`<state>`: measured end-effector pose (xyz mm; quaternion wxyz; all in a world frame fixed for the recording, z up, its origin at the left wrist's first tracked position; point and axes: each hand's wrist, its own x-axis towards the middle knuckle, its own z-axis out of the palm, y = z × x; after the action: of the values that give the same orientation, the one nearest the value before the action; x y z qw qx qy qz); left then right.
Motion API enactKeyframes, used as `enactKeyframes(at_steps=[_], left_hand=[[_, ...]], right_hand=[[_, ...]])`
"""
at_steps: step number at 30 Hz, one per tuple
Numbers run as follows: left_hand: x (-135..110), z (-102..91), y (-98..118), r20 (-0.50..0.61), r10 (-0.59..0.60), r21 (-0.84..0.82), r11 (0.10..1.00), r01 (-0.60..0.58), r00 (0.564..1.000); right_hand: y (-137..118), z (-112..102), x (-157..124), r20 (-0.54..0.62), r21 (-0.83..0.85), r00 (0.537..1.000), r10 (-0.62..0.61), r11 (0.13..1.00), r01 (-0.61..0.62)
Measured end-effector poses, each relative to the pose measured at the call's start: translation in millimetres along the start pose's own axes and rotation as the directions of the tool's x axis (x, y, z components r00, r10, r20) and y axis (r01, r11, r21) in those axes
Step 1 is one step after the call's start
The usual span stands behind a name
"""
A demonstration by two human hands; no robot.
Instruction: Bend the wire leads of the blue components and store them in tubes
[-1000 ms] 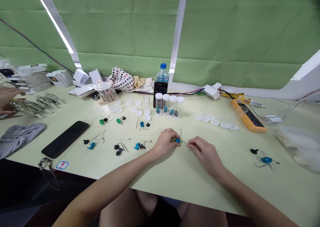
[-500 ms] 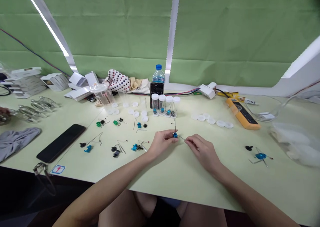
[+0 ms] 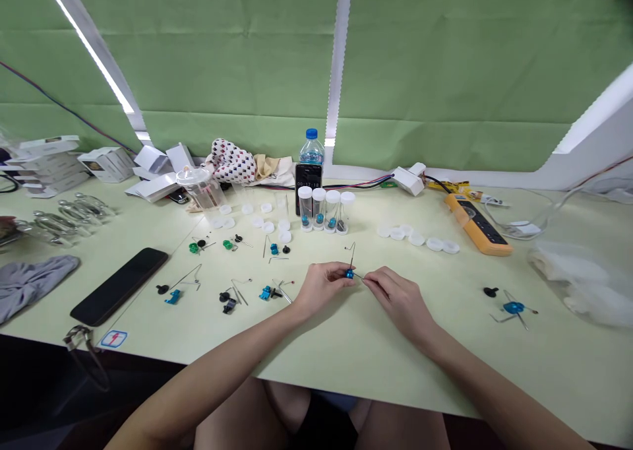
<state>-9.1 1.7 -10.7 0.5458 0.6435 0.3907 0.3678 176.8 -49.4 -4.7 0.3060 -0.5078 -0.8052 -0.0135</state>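
Observation:
Above the table's middle, my left hand [image 3: 324, 286] pinches a small blue metal fitting [image 3: 349, 274] between thumb and fingers. A thin bent wire [image 3: 351, 257] rises from that fitting. My right hand [image 3: 399, 298] is closed on a thin metal rod [image 3: 360, 278], whose far end meets the fitting's right side. Whether the rod sits inside a hole there is too small to tell. Behind the hands stand several clear capped tubes [image 3: 319, 209] with blue or dark parts inside. Left of my left hand lie a blue part [image 3: 266, 293] and thin bent metal pieces [image 3: 283, 290].
More sets of small parts lie at left, including a green part [image 3: 227, 245] and a black part [image 3: 229, 305]. A black phone [image 3: 120, 286] is nearby. White caps [image 3: 417, 239], an orange power strip [image 3: 479, 225] and another blue part [image 3: 513, 307] lie at right.
My right hand and the rod have come closer to the blue fitting. The wire on the fitting has turned, its bent top now pointing up. The view has shifted slightly.

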Motion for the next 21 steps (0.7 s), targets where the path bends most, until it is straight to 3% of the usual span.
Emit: enactKeyframes(at_steps=[21], left_hand=[[-1.8,0.2,3.4,-0.027,0.063,0.095,0.994,-0.06,0.998]], right_hand=[[1.2,-0.4,-7.4,0.042,-0.264,0.987,-0.154,0.951,0.16]])
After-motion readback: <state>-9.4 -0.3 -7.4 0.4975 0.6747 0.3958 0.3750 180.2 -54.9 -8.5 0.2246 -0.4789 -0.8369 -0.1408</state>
